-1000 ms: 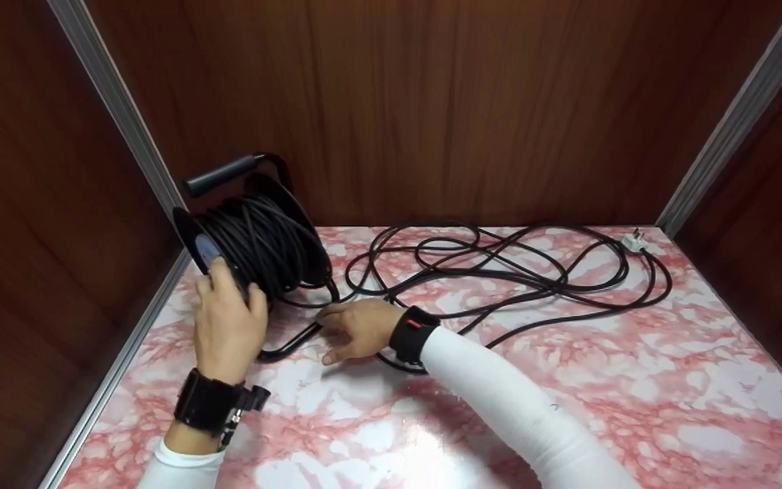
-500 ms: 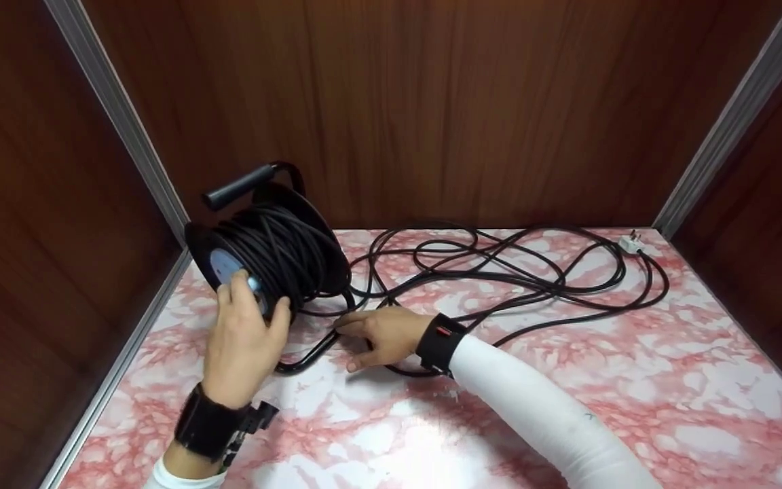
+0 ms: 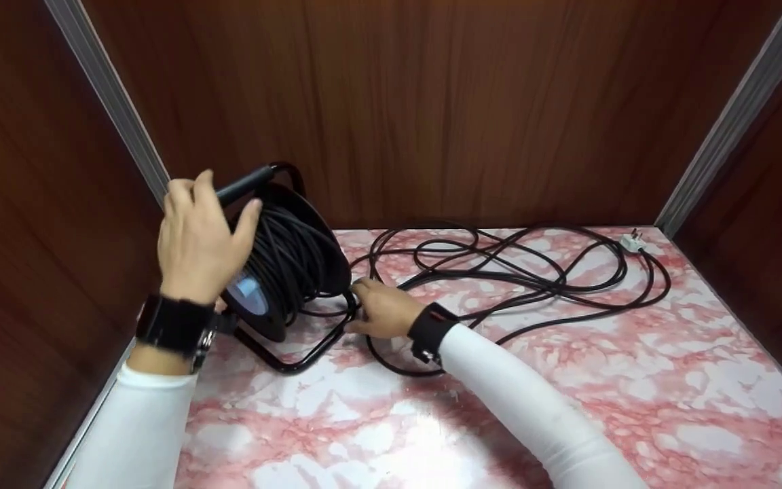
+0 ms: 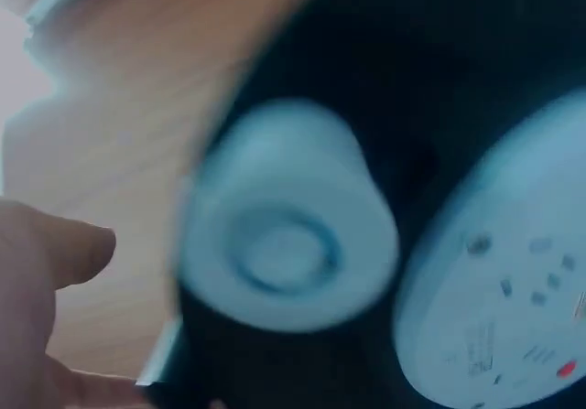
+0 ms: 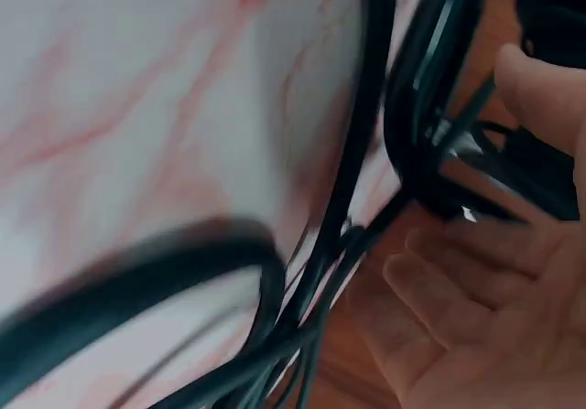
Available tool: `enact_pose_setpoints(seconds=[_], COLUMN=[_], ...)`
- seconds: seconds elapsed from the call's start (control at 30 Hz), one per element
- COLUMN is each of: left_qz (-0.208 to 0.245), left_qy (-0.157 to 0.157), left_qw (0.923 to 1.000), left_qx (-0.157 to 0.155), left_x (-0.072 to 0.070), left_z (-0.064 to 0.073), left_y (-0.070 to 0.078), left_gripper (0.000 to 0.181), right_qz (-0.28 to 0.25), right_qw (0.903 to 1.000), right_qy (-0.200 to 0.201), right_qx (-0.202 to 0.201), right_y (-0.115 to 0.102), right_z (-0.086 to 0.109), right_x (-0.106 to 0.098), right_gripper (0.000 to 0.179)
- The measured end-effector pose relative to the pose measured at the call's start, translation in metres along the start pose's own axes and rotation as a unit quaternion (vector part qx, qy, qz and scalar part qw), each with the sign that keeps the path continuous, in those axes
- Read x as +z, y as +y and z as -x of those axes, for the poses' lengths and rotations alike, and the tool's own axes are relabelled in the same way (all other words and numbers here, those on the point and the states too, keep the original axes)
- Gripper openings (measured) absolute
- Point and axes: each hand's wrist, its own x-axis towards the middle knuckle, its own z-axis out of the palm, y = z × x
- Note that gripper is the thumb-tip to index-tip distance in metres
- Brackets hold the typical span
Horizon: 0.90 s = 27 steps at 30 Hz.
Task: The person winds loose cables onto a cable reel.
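Hovering loosely spread, left hand beside the reel.

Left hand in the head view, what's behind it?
Past the left hand, the dark handle and some wound cable show; the handle's near end and part of the reel are covered.

Wood-panelled booth with marbled tabletop

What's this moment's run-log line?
left hand: by reel handle, contact unclear | right hand: at reel frame | cable: part wound, part loose
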Motion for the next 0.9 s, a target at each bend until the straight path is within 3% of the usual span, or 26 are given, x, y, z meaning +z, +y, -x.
enact_pose_setpoints(seconds=[0.13,0.3,0.5,0.73,0.9], left_qz=[-0.016,0.006,-0.011,-0.070,-0.106], left_qy=[-0.040,-0.081,-0.041,0.029,0.041], left_qw=[0.9991,0.9966,0.9990,0.9969,0.9930], left_qx=[-0.002,0.013,0.014,0.022,0.031], left_x=[0.005,0.007,0.010,0.005,-0.001], left_z=[-0.022,-0.038,-0.033,-0.014,0.000], left_y=[-0.007,-0.017,-0.014,-0.001,0.004], left_gripper=[0.073,0.057,0.051,0.051,0.054], right_qz=[0.042,0.097,0.186,0.248,0.268], right_qw=[0.9978,0.9925,0.9794,0.9678,0.9630], right_qy=[-0.027,-0.013,-0.016,0.014,0.013], right_qx=[0.045,0.073,0.076,0.041,0.028], right_y=[-0.015,-0.028,-0.035,-0.033,-0.037], right_z=[-0.009,-0.021,-0.026,-0.032,-0.031], right_x=[0.006,0.014,0.029,0.035,0.034], right_gripper=[0.072,0.068,0.050,0.040,0.043])
